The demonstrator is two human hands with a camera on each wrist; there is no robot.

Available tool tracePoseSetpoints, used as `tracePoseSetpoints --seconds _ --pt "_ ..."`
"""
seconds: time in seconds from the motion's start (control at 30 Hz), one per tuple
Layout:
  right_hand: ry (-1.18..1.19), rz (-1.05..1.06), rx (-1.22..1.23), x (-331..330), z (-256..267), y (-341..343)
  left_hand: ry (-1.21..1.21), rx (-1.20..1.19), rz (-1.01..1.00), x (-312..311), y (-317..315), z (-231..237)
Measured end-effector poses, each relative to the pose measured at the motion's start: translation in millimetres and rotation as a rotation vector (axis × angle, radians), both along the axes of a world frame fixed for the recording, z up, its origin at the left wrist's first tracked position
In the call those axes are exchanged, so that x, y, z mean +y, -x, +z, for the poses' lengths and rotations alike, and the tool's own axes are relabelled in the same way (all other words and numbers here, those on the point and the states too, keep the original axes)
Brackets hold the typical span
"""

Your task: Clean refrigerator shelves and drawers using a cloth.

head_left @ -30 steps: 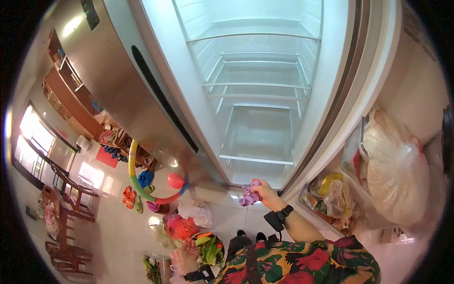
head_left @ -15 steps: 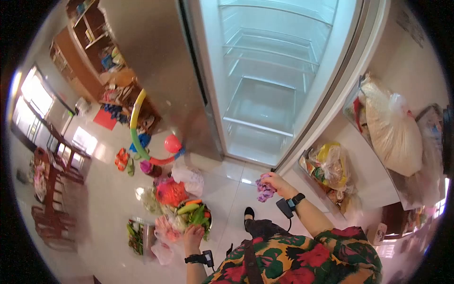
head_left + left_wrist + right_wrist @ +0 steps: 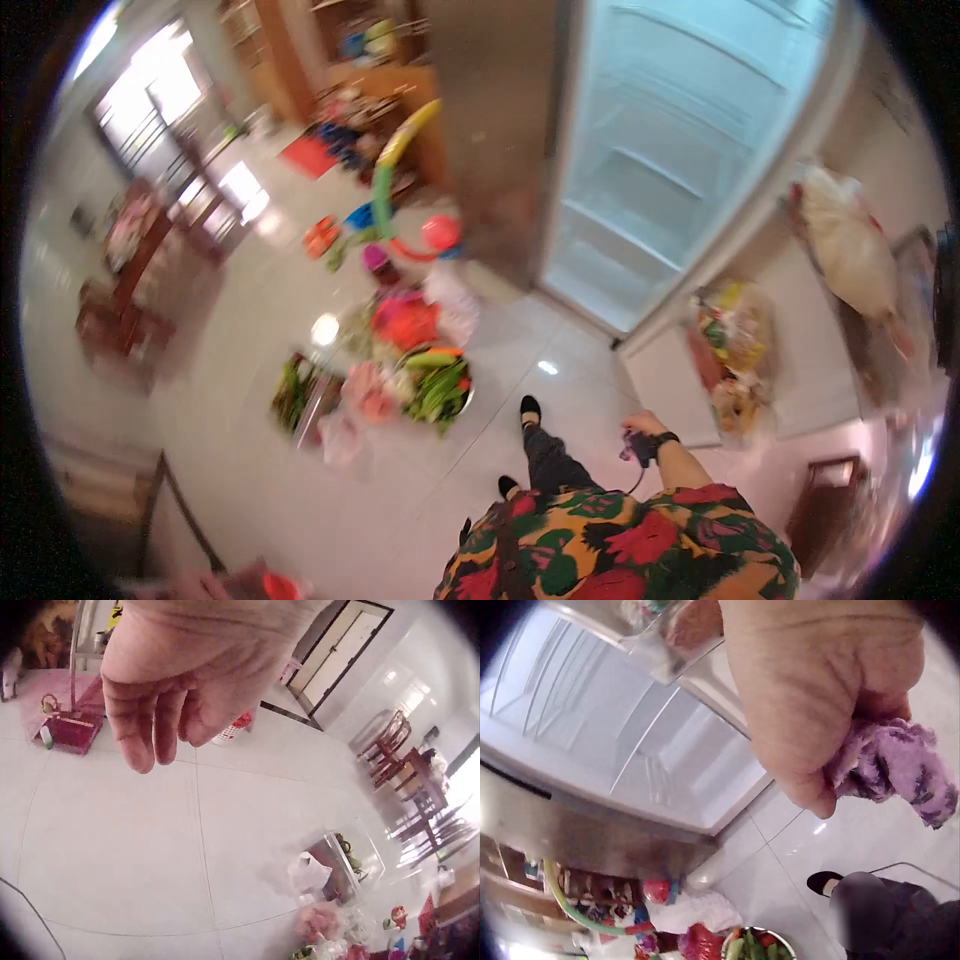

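Observation:
My right hand (image 3: 817,697) grips a crumpled purple cloth (image 3: 900,765) with dark markings; one end sticks out past the fingers. In the head view the same right hand (image 3: 643,428) is low beside the open fridge door, with a bit of the cloth showing under it. My left hand (image 3: 187,682) hangs over the tiled floor with loosely bent fingers and nothing in it. It is out of the head view. The fridge (image 3: 600,250) stands open, its glass shelves bare.
Door bins hold bagged food (image 3: 735,330) and a large bag of pale grains (image 3: 845,235). On the floor are a bowl of vegetables (image 3: 440,385), a pink bag (image 3: 370,390), a red bag (image 3: 405,320), a clear box of greens (image 3: 295,390) and a coloured hoop (image 3: 380,190). Wooden chairs (image 3: 390,746) stand farther off.
The head view has swung left and the body has turned away from the fridge. My right hand, still holding the cloth, has drawn back from the fridge; my left hand has left the head view.

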State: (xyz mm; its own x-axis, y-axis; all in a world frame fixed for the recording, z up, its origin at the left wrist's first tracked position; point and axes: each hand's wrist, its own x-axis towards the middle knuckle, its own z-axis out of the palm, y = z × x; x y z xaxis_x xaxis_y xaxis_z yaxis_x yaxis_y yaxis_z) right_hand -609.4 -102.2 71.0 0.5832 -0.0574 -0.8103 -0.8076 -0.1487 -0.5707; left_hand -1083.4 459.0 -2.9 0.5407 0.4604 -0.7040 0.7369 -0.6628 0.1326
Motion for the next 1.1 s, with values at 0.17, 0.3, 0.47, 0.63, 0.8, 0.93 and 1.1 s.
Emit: tracePoseSetpoints --seconds 0.17,0.3,0.47,0.63,0.8,0.93,1.1 --pt "-0.256 0.08 0.223 66 71 -18 0.046 0.03 0.022 -51 41 -3" --pt "-0.052 0.043 0.022 100 72 -39 0.328 -0.798 1.206 -74 -8 29" --pt "-0.003 0.24 -0.084 133 53 -73 0.724 -0.722 1.198 -4 -66 -53" --pt "-0.02 0.314 -0.148 165 47 -129 0.756 -0.641 1.386 14 -156 13" --pt "0.098 0.315 -0.158 145 53 -161 0.815 -0.684 1.356 51 -205 40" --pt "0.099 0.137 -0.186 90 -22 -188 0.846 -0.721 1.332 75 -229 50" --pt "0.211 0.056 -0.16 104 32 -189 0.809 -0.761 1.289 82 -272 100"
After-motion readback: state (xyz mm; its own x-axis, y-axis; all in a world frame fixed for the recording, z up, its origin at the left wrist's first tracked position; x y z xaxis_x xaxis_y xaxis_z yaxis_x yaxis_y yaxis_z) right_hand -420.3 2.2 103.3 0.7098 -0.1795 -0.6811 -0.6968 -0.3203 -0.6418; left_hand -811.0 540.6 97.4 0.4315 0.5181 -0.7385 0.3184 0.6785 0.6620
